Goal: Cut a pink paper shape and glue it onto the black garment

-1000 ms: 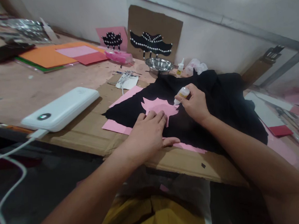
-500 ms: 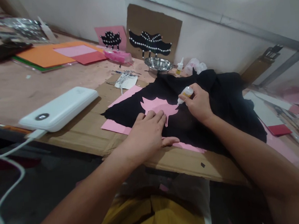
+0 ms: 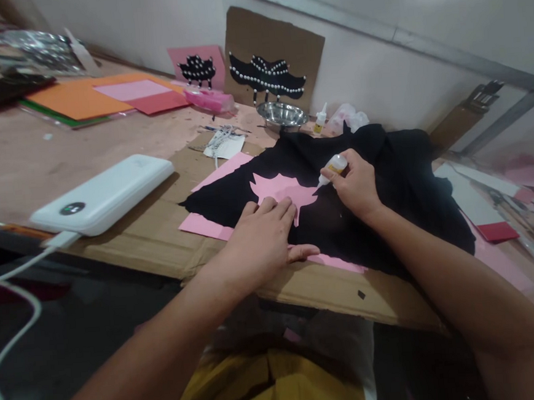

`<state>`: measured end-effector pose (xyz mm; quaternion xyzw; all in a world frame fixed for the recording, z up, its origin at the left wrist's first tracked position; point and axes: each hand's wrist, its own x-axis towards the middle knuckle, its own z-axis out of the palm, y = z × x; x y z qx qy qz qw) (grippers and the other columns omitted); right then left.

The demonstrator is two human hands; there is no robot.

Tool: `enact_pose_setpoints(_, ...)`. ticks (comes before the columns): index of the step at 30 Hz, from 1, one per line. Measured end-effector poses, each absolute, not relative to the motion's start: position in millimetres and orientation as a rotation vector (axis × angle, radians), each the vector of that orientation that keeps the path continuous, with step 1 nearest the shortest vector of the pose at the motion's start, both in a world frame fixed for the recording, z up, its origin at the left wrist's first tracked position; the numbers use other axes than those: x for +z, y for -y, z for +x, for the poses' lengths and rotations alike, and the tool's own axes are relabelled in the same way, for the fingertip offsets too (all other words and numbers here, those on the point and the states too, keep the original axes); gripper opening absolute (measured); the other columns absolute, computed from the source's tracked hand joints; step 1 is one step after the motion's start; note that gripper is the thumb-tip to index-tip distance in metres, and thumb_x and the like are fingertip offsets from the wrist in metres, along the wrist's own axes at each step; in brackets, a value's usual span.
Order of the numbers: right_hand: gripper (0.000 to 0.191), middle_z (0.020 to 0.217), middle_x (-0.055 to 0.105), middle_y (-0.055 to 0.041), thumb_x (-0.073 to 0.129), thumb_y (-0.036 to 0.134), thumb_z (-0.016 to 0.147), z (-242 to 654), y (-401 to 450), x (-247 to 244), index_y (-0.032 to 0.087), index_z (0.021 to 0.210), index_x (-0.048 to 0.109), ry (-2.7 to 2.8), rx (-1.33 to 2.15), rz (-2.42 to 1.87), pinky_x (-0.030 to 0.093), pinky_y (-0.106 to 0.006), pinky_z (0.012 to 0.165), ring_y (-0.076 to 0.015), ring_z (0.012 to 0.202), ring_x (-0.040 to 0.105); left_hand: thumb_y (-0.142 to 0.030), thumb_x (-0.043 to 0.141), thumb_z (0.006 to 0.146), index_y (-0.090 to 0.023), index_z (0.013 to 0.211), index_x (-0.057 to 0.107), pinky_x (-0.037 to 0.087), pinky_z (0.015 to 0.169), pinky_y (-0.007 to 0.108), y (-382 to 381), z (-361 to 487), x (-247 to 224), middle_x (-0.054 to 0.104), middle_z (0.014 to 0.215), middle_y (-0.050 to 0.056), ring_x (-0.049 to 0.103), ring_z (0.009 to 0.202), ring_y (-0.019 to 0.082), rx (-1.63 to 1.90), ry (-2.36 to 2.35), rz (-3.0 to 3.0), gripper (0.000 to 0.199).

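Under the fingers of my left hand lies a pink paper cutout with a pointed, scalloped edge. The hand rests flat with its thumb stretched to the right, covering the cutout's lower left part. The cutout sits on a sheet of black cloth, which is spread over pink paper. My right hand is closed around a small white glue bottle with a yellow label. Tilted down to the left, the bottle has its nozzle tip at the cutout's right point; whether it touches is too small to tell.
A white power bank with a cable lies at left on cardboard. Behind the cloth are a steel bowl, another glue bottle and beaded black shapes on a cardboard panel. Orange paper lies back left.
The glue bottle and my right hand have shifted very slightly to the right. My left hand and the pink cutout stay in place on the cloth.
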<state>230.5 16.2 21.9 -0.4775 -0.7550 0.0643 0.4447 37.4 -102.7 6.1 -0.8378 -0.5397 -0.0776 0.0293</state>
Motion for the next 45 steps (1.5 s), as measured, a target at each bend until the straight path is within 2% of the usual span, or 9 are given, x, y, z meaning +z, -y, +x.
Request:
enact_pose_setpoints(14,0.025,0.067,0.056,0.0039,0.073,0.031,0.076,222.7,-10.3,21.5,0.021,0.074,0.051,1.886,0.208,-1.164,0.038,-0.028,0.061,-0.0121,0.061,0.046,-0.074,0.039,0.091,-0.020,0.128,0.063,0.036,0.092,0.046,102.4,37.1,6.6,0.060,0.134,0.014,0.050,0.120,0.034,-0.317,1.681,-2.605,0.070)
enact_pose_setpoints(20,0.026,0.067,0.055,0.0038,0.074,0.031,0.075,225.2,-14.0,22.0,0.021,0.074,0.050,1.874,0.167,-1.180,0.037,-0.028,0.062,-0.0123,0.061,0.046,-0.074,0.040,0.091,-0.017,0.130,0.062,0.037,0.091,0.046,102.5,38.2,7.6,0.059,0.136,0.014,0.050,0.121,0.034,-0.287,1.677,-2.601,0.072)
enact_pose_setpoints(31,0.025,0.067,0.055,0.0041,0.074,0.030,0.075,220.9,-14.5,21.4,0.021,0.074,0.050,1.880,0.157,-1.171,0.037,-0.028,0.061,-0.0119,0.060,0.045,-0.075,0.035,0.092,-0.017,0.129,0.061,0.037,0.092,0.045,102.6,37.6,6.9,0.060,0.136,0.014,0.050,0.121,0.033,-0.263,1.661,-2.584,0.073)
enact_pose_setpoints(45,0.025,0.068,0.056,0.0034,0.074,0.030,0.076,223.0,-8.4,21.2,0.020,0.074,0.052,1.883,0.187,-1.163,0.039,-0.028,0.062,-0.0123,0.061,0.048,-0.074,0.037,0.092,-0.017,0.127,0.062,0.037,0.092,0.045,103.4,37.2,7.5,0.059,0.135,0.015,0.050,0.120,0.033,-0.275,1.667,-2.595,0.072)
